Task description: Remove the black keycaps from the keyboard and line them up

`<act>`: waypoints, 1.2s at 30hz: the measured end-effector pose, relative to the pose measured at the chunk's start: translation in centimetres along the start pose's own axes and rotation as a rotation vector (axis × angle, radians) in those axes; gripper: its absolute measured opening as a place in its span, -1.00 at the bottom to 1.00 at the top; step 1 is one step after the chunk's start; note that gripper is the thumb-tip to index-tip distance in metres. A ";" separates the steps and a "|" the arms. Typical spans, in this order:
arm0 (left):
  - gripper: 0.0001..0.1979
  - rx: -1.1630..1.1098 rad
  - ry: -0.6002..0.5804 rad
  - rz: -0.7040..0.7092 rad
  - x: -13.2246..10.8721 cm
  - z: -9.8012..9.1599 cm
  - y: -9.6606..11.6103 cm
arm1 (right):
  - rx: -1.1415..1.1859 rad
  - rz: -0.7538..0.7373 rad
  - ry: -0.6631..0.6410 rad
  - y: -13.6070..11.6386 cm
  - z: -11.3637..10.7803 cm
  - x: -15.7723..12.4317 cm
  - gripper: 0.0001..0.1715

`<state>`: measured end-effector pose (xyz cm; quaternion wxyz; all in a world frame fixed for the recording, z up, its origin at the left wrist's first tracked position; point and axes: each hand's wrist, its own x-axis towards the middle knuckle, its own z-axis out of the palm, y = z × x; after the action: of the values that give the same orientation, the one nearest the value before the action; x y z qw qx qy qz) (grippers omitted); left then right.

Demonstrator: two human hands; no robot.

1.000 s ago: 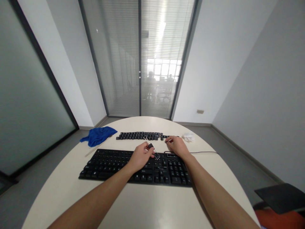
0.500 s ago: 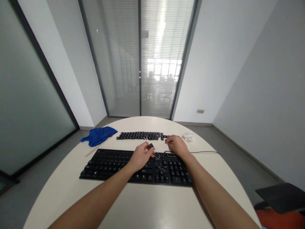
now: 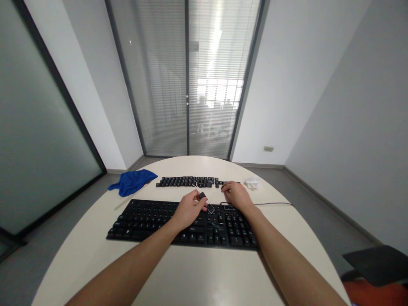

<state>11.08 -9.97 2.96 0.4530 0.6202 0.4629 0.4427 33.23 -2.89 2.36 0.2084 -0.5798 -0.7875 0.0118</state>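
the left hand, at the centre of the frame over the keyboard, has its fingers closed on a tool with a black handle; one wire end points to the lower right above the keyboard, the other to the upper left, near the loose keys. the right hand, right of centre, is at the right end of the keys, its fingers bent and drawn narrow; whether they grip a key i cannot tell.

the keyboard lies across the lower middle of the frame, with the keys lined up in rows just above it. a blue cloth lies left of the keys, beside a pale stick. a crumpled white tissue sits right of the right hand, and a thin cable runs over the counter below it. part of a chair shows at the lower right.
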 end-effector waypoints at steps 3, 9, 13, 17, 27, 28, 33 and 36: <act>-0.80 0.014 0.000 -0.008 0.0 0.0 0.0 | -0.014 0.001 -0.010 -0.2 -0.2 -0.1 -0.67; -0.82 0.006 -0.002 -0.001 0.0 0.1 -0.2 | -0.062 -0.009 -0.019 -0.6 -0.5 -0.4 -0.70; -0.80 -0.014 0.005 -0.012 0.0 0.0 0.0 | -0.130 -0.030 -0.053 -1.1 -1.0 -0.6 -0.69; -0.80 -0.025 0.003 -0.011 0.0 0.0 0.0 | -0.187 -0.065 -0.076 -1.4 -1.3 -0.7 -0.73; -0.79 -0.006 0.004 -0.004 0.0 0.0 0.1 | -0.217 -0.092 -0.109 -2.0 -1.8 -0.8 -0.67; -0.79 -0.002 0.004 -0.003 0.0 0.0 0.1 | -0.214 -0.090 -0.110 -2.0 -1.8 -0.8 -0.67; -0.78 -0.002 0.005 0.001 0.0 0.0 0.0 | -0.217 -0.086 -0.073 -1.8 -1.6 -0.9 -0.69; -0.77 -0.009 0.006 -0.001 0.0 0.0 0.1 | -0.225 -0.030 -0.043 -1.8 -1.5 -1.1 -0.69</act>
<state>11.14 -10.02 3.07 0.4544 0.6166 0.4626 0.4464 32.37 -4.78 3.83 0.1251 -0.5875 -0.7967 -0.0675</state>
